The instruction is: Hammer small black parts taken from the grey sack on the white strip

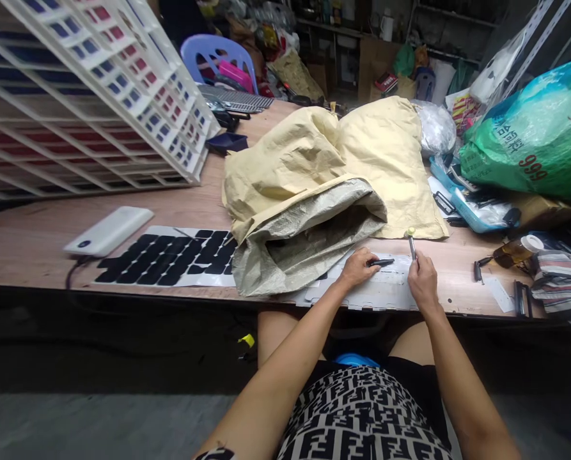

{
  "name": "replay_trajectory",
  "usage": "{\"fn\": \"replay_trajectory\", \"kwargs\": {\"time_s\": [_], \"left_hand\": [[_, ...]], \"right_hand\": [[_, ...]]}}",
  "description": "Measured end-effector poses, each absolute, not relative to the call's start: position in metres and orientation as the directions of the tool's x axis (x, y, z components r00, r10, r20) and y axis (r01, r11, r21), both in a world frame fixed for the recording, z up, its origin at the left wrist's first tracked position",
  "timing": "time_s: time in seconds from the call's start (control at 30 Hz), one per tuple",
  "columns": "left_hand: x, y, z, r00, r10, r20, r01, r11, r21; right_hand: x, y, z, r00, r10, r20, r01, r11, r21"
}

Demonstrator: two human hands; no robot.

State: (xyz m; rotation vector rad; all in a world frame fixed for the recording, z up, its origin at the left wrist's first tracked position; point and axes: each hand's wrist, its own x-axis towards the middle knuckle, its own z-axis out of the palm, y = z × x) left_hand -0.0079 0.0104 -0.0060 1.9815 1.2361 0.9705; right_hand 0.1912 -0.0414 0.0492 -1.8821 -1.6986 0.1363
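My left hand [359, 267] is closed on a small black part [381, 262] that lies over a pale board [362, 292] at the table's front edge. In my right hand [423, 280] is a small hammer [412, 239], held upright by its handle, with a yellowish head. The board lies beneath both hands. Just beyond and left of them, an open sack [309, 236] gapes toward me, its grey lining showing. A sheet with rows of black pieces [170, 255] lies left of the sack.
A white crate [122, 83] rises at the left, near a white power bank [110, 231] with a cable. Behind the hands lies another yellow sack [385, 160]. At the right are a blue tray [481, 214], a green bag [534, 140], a brown bottle [510, 252] and striped cloth [561, 281].
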Motion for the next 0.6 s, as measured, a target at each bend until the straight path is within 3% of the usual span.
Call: {"fn": "replay_trajectory", "kwargs": {"time_s": [0.07, 0.17, 0.6], "left_hand": [[-0.008, 0.011, -0.007, 0.297, 0.917, 0.268, 0.479, -0.385, 0.789], [-0.008, 0.011, -0.007, 0.296, 0.916, 0.272, 0.487, -0.389, 0.782], [-0.008, 0.01, -0.003, 0.329, 0.898, 0.294, 0.523, -0.432, 0.735]], "right_hand": [[0.191, -0.063, 0.051, 0.15, 0.944, 0.295, 0.803, 0.058, -0.594], [0.186, -0.087, 0.048, 0.099, 0.963, 0.25, 0.742, 0.096, -0.664], [0.174, -0.098, 0.044, 0.023, 0.933, 0.358, 0.773, 0.211, -0.598]]}}
